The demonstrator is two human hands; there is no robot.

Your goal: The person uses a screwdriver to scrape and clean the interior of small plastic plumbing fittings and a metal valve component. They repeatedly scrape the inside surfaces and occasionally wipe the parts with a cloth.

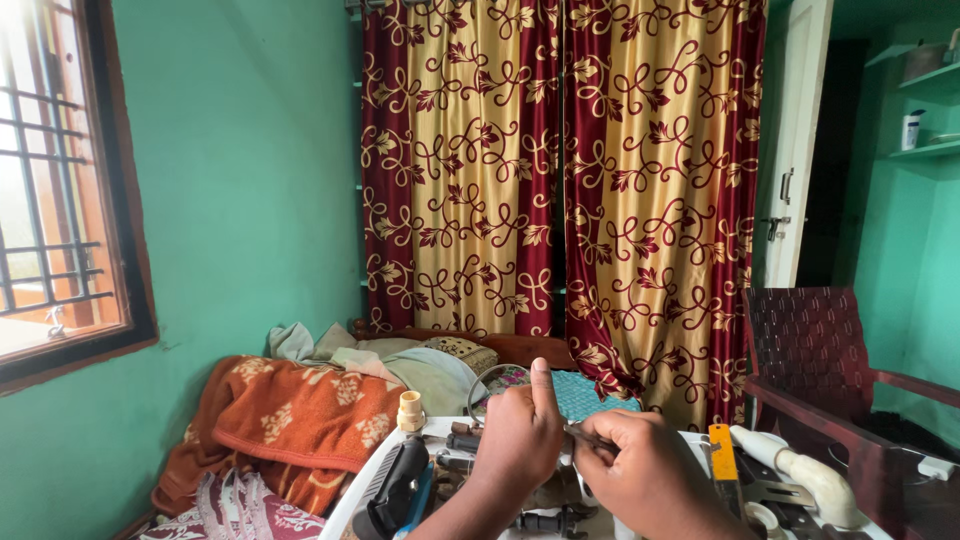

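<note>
1. Left hand point(518, 432): grip closing around something hidden in the fist, thumb pointing up.
2. Right hand point(640, 470): grip pinching a thin dark metal tool point(585, 436) that is meeting the left hand.
3. Both are hovering over the white tabletop point(352, 498), among a black tool point(395, 488) and an orange-handled tool point(723, 455).
4. Orange blanket point(300, 410) is lying on the bed behind.

Green walls point(250, 180), barred window point(50, 180), patterned curtains point(560, 170), maroon chair point(810, 350).

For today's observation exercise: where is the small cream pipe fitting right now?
In the head view, the cream pipe fitting stands upright at lower centre-left, between the orange blanket and the left hand.
</note>
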